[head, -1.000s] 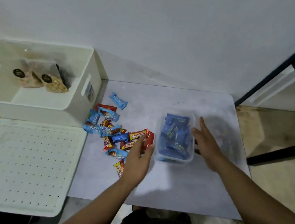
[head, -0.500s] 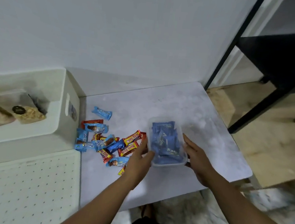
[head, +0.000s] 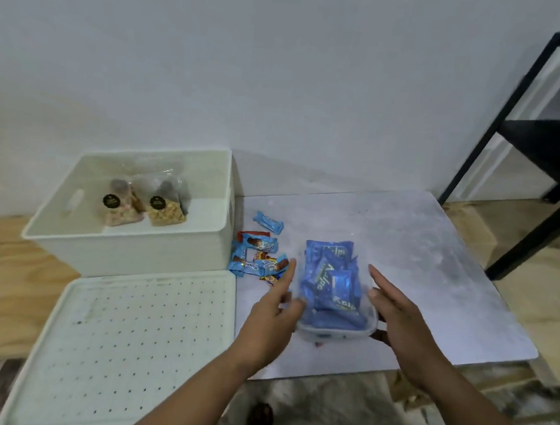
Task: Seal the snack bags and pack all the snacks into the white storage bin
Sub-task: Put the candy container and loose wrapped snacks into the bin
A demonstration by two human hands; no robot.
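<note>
A clear plastic tub [head: 332, 332] filled with blue snack packets [head: 330, 281] is pressed between my hands just above the grey mat [head: 435, 276]. My left hand [head: 273, 316] clasps its left side and my right hand [head: 397, 324] its right side, fingers stretched along the walls. Left of it stands the white storage bin [head: 126, 249]. Inside the bin lie two clear snack bags with round black labels [head: 119, 212] [head: 166, 214]. A heap of loose blue and red wrapped candies [head: 261, 258] lies on the mat against the bin, partly hidden by my left hand.
A white perforated lid [head: 124, 351] lies flat in front of the bin. A black metal shelf frame [head: 549, 141] stands at the right beyond the mat. A white wall is close behind, with wooden flooring on both sides.
Both hands closed in on the tub, took hold of its sides and raised it slightly. The view swung right and then back left, bringing the bin back into sight.
</note>
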